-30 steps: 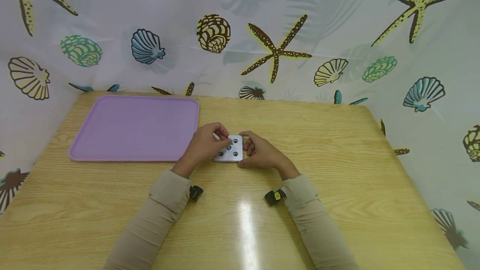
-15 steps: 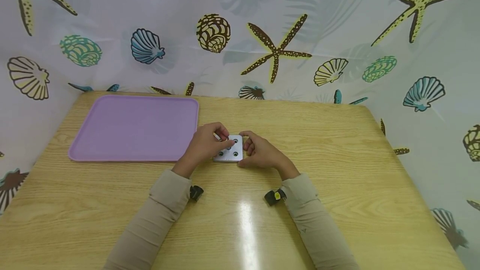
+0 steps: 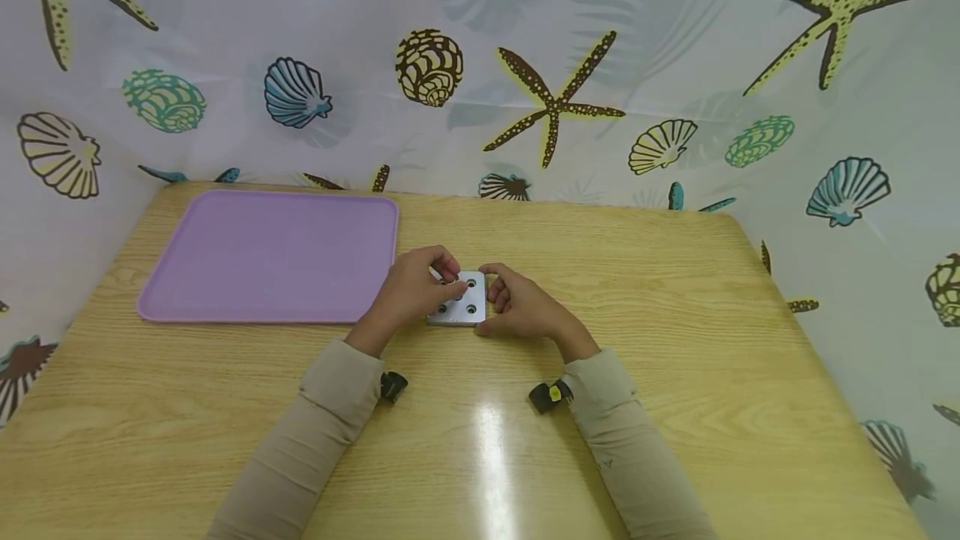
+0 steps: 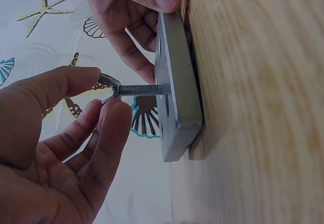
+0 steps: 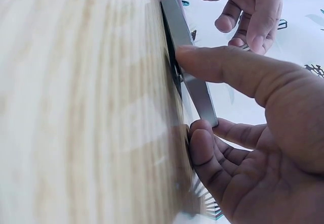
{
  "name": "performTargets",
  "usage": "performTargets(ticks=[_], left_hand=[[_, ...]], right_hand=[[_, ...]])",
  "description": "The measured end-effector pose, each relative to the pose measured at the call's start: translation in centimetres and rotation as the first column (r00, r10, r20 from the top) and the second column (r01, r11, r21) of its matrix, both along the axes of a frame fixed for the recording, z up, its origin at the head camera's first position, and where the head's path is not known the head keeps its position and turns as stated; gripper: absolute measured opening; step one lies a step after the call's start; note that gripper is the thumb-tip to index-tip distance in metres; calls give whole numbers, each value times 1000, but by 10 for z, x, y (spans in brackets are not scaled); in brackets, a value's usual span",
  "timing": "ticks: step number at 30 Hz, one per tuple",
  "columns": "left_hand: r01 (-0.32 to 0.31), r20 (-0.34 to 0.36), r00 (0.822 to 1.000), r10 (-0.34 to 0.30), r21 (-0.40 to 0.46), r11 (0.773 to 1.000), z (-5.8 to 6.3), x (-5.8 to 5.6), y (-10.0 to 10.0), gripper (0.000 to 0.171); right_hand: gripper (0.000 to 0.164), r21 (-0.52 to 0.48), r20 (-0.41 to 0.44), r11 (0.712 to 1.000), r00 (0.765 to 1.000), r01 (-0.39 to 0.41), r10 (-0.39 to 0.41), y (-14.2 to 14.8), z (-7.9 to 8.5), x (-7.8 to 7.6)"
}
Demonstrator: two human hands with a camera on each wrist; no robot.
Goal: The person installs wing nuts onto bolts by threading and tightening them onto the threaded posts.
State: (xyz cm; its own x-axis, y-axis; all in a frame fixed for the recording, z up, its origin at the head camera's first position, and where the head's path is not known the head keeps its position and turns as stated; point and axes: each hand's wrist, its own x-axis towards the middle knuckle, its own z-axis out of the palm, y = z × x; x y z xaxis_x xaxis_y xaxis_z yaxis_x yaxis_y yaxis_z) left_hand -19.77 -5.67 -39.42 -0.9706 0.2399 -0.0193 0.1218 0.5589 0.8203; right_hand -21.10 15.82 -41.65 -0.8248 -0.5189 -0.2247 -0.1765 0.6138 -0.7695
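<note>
A square metal plate (image 3: 476,307) with several holes lies on the table between the hands. From its middle a threaded wing bolt (image 4: 139,90) stands out, with part of its thread showing above the plate. My left hand (image 3: 411,283) pinches the bolt's winged head between thumb and fingers. On the right side of the plate, my right hand (image 3: 527,305) grips the near and far edges, thumb on the near one. The right wrist view shows a thin dark gap under the plate (image 5: 200,95); the bolt's head is hidden there behind the plate and fingers.
A purple tray (image 3: 277,257) lies at the back left, close to the left forearm. The wooden table (image 3: 712,315) reaches out to the right. A patterned curtain (image 3: 345,132) hangs behind the table's far edge.
My left thumb has shifted slightly across the bolt's head. The plate and my right hand have stayed in place.
</note>
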Motion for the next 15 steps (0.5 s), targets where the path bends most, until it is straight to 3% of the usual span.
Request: performTargets(ticks=[15], left_hand=[[-3,20,1000,4,-44,999,1,-3,-1,15]], right_hand=[[85,-10,-2,1000,1000,-5,5,-1,2,1]])
